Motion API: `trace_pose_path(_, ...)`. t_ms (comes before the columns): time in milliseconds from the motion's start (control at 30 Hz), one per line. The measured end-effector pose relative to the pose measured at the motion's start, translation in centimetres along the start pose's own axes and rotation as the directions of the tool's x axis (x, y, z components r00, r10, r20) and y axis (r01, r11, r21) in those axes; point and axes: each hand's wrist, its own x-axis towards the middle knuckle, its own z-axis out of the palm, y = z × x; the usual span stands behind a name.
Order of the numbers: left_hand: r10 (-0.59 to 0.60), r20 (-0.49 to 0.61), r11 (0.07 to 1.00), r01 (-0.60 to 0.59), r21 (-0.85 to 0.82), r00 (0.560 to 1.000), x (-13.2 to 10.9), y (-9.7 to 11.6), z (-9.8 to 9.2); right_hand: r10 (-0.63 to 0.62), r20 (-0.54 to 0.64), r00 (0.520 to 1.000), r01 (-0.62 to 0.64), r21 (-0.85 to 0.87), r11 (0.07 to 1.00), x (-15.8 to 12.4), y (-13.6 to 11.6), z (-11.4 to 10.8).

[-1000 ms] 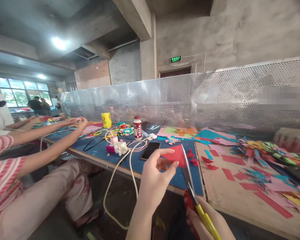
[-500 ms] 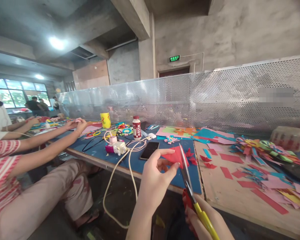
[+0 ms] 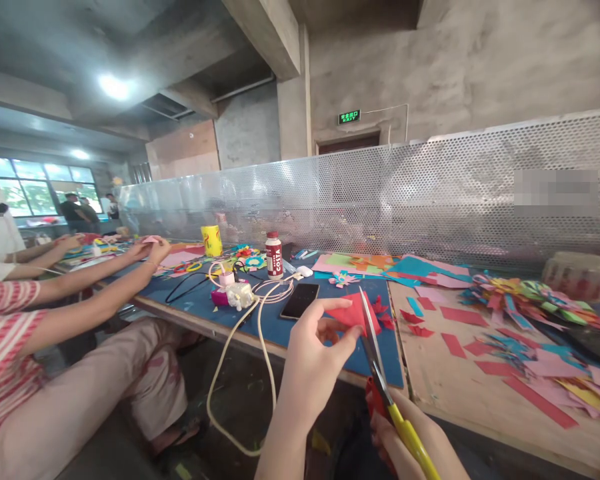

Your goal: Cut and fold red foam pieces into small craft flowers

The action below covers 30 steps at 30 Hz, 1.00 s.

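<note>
My left hand pinches a folded piece of red paper between thumb and fingers, over the blue mat. Yellow-handled scissors are gripped in my right hand, at the bottom of the view. Their narrow blades point up and cross the paper's right part, a little apart at the tips. Another bit of red material shows beside my right fingers; how it is held cannot be made out. Small red paper pieces lie on the mat just behind the blades.
A black phone, a Costa bottle, white cables and a yellow roll occupy the blue mat. Coloured paper scraps and paper flowers cover the right side. At left, a person in striped sleeves holds pink paper.
My hands, the red paper and the scissors have barely shifted. The hands of the person at left have moved slightly around the pink paper.
</note>
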Motion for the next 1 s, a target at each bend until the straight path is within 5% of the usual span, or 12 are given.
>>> trace_pose_path(500,0.012,-0.028,1.0,-0.012,0.028,1.0,0.2,-0.7,0.3,0.03,-0.081,0.996,-0.032,-0.032,0.999,-0.1,1.1,1.5)
trace_pose_path(1000,0.056,-0.025,0.997,-0.054,0.06,0.998,0.1,-0.8,0.3,0.001,-0.006,1.0,-0.002,-0.038,0.999,0.1,1.0,1.2)
